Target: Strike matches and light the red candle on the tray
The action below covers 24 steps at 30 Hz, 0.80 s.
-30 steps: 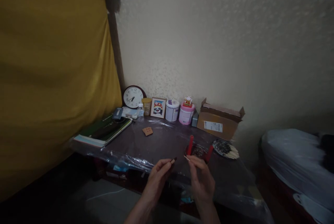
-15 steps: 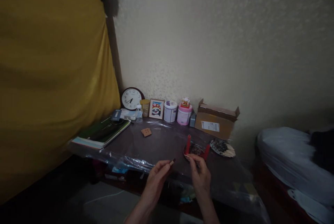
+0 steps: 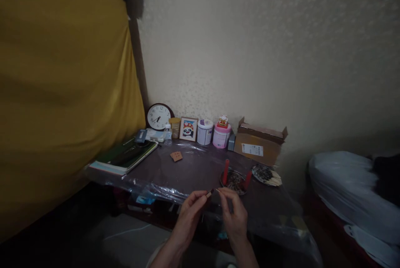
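Between the thumb and fingers of my left hand is a small flat pale piece with a dark end, perhaps a match striker. My right hand is closed in a pinch on a thin matchstick, its tip close to the dark end; contact cannot be made out. Behind the right hand lies a round dish holding dark burnt bits, with a red candle upright on its left and another red candle leaning slightly on its right. A plate of dark-headed matches stands farther right.
Clear plastic covers the dark table. Brown square cards lie mid-table; books are at left. Along the wall stand a clock, a picture frame, a white tin, a pink tin and a cardboard box.
My right hand has moved left and slightly down, away from the candle dish, bringing the matchstick close to the dark-ended piece. My left hand has shifted slightly right, still holding that piece.
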Motion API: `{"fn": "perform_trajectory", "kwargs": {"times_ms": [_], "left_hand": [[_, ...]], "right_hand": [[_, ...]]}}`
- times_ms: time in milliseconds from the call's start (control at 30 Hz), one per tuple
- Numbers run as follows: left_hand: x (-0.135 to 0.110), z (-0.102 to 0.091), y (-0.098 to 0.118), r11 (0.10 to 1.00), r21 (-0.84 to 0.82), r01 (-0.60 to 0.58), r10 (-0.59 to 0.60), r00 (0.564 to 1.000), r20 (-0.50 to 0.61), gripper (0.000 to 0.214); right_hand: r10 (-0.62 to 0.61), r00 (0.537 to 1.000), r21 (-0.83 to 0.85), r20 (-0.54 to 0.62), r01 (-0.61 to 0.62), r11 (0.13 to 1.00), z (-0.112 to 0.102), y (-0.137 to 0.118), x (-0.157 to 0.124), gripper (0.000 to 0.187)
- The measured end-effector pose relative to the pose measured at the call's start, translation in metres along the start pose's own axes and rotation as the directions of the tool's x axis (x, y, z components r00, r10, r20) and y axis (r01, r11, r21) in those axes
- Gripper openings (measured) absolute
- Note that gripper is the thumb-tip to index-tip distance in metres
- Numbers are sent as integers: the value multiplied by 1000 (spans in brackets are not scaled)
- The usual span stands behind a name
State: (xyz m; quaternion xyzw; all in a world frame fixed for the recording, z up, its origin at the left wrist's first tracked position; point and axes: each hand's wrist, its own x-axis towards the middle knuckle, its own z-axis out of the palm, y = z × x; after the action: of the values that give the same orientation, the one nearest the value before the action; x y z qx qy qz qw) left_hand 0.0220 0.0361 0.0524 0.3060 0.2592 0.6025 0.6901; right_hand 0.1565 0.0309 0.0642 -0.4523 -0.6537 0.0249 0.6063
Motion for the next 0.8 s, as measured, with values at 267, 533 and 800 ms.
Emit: {"fn": "perform_trajectory", "kwargs": {"times_ms": [267,533,800], "left_hand": [[0,7,8,999,12,-37,37,999,-20,22],[-2,-8,0,1000,22,-20,20,999,-32,17],[-5,-32,-10,1000,22,13,-12,998,-63,19]], "right_hand": [[-134,979,-104,152,151,983,3,25,-1,19],[306,947,-5,-98,-308,951,-9,42,15,22],[386,904,102,-184,-373,922,-8,43,20,21]]}}
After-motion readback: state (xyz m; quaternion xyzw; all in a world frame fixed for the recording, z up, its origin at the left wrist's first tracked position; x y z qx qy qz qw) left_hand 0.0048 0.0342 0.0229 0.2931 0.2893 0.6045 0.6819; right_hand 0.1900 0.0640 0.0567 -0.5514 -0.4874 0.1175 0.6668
